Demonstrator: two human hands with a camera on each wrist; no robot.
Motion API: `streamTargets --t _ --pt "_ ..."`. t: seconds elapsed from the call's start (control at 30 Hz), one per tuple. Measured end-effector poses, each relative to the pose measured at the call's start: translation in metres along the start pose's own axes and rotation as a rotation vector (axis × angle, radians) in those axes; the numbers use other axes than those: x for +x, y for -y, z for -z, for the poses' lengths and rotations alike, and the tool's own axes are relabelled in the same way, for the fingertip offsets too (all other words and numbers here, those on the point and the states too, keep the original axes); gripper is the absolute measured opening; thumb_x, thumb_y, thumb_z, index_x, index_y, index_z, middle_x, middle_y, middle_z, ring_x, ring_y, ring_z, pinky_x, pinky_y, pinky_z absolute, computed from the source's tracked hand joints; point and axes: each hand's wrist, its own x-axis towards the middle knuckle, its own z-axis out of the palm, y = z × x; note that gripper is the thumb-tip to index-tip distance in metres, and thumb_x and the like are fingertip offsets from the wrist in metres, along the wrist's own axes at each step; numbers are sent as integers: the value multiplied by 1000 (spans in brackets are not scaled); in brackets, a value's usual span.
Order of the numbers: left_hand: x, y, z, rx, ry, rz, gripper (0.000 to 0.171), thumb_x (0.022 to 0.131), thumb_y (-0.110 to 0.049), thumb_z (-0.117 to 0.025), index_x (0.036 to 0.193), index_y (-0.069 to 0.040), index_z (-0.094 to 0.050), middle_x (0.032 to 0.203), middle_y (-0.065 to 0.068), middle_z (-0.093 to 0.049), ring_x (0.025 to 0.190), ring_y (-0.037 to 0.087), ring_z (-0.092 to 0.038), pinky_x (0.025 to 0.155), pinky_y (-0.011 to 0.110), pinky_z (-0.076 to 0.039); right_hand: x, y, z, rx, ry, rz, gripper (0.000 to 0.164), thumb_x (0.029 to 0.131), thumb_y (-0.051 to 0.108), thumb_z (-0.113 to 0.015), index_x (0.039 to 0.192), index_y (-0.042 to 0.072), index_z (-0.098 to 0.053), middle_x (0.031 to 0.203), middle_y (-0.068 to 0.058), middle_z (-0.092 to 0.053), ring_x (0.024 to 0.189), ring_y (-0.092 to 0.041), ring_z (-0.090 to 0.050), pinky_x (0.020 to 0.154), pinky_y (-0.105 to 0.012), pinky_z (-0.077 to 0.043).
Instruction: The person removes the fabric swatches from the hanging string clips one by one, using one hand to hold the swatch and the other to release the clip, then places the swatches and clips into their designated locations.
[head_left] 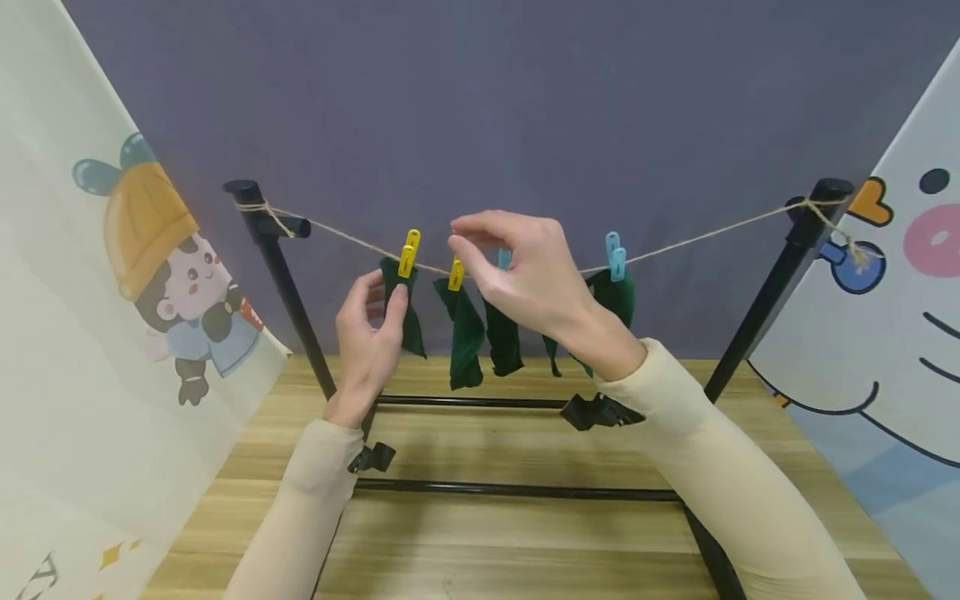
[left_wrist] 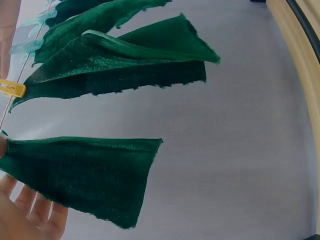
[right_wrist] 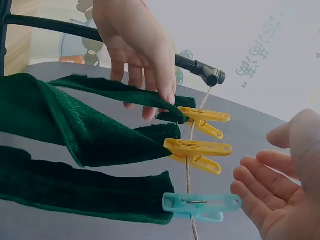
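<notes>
My left hand (head_left: 369, 337) holds the leftmost green cloth (head_left: 414, 333) near its top, thumb in front and fingers behind. A yellow clothespin (head_left: 408, 257) grips that cloth on the twine line (head_left: 705, 237), just above the thumb. My right hand (head_left: 536, 271) hovers before the line with nothing in it, thumb and fingers apart. In the right wrist view its fingers are loosely bent beside a second yellow clothespin (right_wrist: 197, 148) and a light blue clothespin (right_wrist: 200, 202). These two hold another green cloth (right_wrist: 100, 130) and a dark green strip (right_wrist: 90, 192).
The twine runs between a left black post (head_left: 292, 300) and a right black post (head_left: 765, 308). A further blue clothespin (head_left: 616, 258) holds green cloth (head_left: 618, 296), partly behind my right forearm. Black crossbars (head_left: 517, 490) lie low above the wooden surface (head_left: 517, 542).
</notes>
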Motion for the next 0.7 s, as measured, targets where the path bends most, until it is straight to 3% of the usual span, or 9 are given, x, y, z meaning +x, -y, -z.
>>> streamTargets --t 0.17,0.43,0.7 --pt "2 -3 -2 -11 -7 -13 29 107 -18 -64 130 0 -68 112 17 -72 97 21 -67 86 30 -56 7 2 -6 2 46 -11 31 104 25 -70 128 7 -76 126 -7 -79 114 -19 -76 101 -36 -60" --pt "8 -7 -5 -5 -14 -15 24 106 -18 -66 121 0 -71 103 17 -73 87 11 -66 80 23 -55 15 -2 -10 -95 164 -56 44 102 36 -74 135 7 -73 135 -8 -75 120 -22 -73 102 -39 -58" --pt "10 -7 0 -6 -5 -29 22 106 -16 -66 119 1 -71 99 18 -73 84 4 -64 82 23 -54 25 -7 -13 -87 235 -92 50 103 42 -71 139 8 -70 139 -8 -73 125 -20 -71 106 -40 -56"
